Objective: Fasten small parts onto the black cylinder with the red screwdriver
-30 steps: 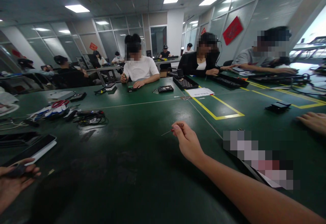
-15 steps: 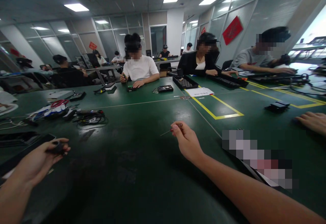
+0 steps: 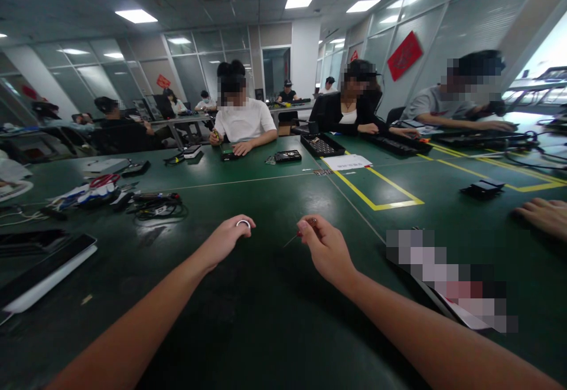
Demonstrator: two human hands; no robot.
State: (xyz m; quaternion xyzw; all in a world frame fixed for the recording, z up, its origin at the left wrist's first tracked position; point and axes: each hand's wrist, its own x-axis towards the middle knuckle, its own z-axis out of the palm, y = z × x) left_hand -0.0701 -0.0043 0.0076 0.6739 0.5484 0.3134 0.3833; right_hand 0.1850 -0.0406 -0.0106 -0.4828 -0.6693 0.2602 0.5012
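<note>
Near the middle of the green table, my left hand is closed around a small round piece, its bright curved rim showing between thumb and fingers. The rest of that piece is hidden by the hand. To the right of it, my right hand pinches a small screwdriver with a reddish handle. Its thin metal shaft points left and slightly down, toward the left hand. A gap separates the two hands, and both are held above the tabletop.
A black-and-white flat case lies at left, below coiled black cables and piled gloves. A partly blurred sheet lies at right. Co-workers sit opposite with black trays; another person's hand rests at the right edge.
My left hand has moved right from beside the flat case to the table's middle, carrying the round piece. My right hand has stayed nearly in place; the screwdriver shaft tilts lower.
</note>
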